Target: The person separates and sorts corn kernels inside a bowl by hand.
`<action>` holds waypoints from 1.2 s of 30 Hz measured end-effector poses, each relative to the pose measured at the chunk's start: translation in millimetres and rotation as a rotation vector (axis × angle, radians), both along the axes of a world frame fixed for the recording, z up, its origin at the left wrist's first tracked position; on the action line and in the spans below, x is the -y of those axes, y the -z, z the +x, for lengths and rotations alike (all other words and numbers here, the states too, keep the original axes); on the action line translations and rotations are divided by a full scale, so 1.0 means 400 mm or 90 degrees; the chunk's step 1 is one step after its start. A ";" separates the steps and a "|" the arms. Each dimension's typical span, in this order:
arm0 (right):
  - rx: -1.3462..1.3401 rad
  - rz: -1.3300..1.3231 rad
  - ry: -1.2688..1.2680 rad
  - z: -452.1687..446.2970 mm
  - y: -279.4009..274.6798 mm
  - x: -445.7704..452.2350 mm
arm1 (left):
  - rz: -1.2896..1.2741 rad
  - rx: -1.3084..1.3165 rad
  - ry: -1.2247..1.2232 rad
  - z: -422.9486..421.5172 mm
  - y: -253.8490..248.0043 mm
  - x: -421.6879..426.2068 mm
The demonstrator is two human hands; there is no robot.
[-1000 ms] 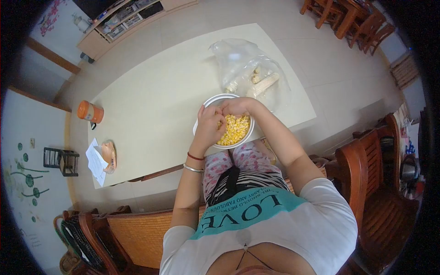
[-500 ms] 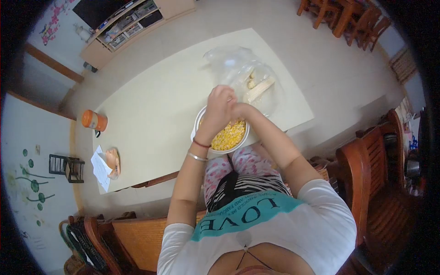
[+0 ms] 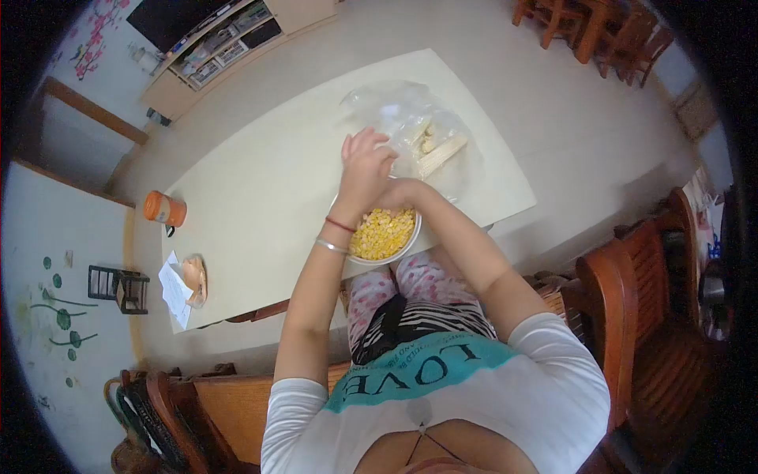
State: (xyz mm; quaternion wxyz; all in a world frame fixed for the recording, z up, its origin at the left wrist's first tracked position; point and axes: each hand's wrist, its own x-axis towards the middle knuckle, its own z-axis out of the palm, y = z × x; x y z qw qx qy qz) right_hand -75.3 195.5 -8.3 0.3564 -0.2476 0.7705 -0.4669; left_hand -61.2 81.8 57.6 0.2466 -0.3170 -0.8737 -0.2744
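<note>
A white bowl (image 3: pixel 418 234) of yellow corn kernels (image 3: pixel 384 237) stands near the table edge in front of me. Over its far rim, my left hand (image 3: pixel 367 162) is raised with its fingers apart; no object shows in them. My right hand (image 3: pixel 401 192) reaches in from the right, touching or just behind the left wrist. Its fingers are hidden by the left hand, so whatever they hold cannot be seen. Just beyond my hands, pale stripped corn cobs (image 3: pixel 444 156) lie on a clear plastic bag (image 3: pixel 387 99).
The pale table (image 3: pixel 260 174) carries an orange canister (image 3: pixel 164 208) at the left, with papers (image 3: pixel 175 288) and a peach-coloured object (image 3: pixel 194 280) nearer me. A wooden chair (image 3: pixel 624 316) stands at the right. A TV cabinet (image 3: pixel 213 55) is beyond the table.
My left hand has lifted slightly up and left, and its fingers have spread. The right hand has shifted a little left with it. The bowl appears slightly further left.
</note>
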 end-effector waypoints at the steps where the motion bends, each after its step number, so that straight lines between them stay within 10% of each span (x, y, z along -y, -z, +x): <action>1: 0.059 0.021 0.004 0.021 -0.064 0.001 | 0.020 0.043 -0.011 0.012 0.010 0.033; 36: 0.198 -0.038 0.064 0.008 -0.064 0.006 | 0.121 0.073 -0.039 0.180 0.114 0.164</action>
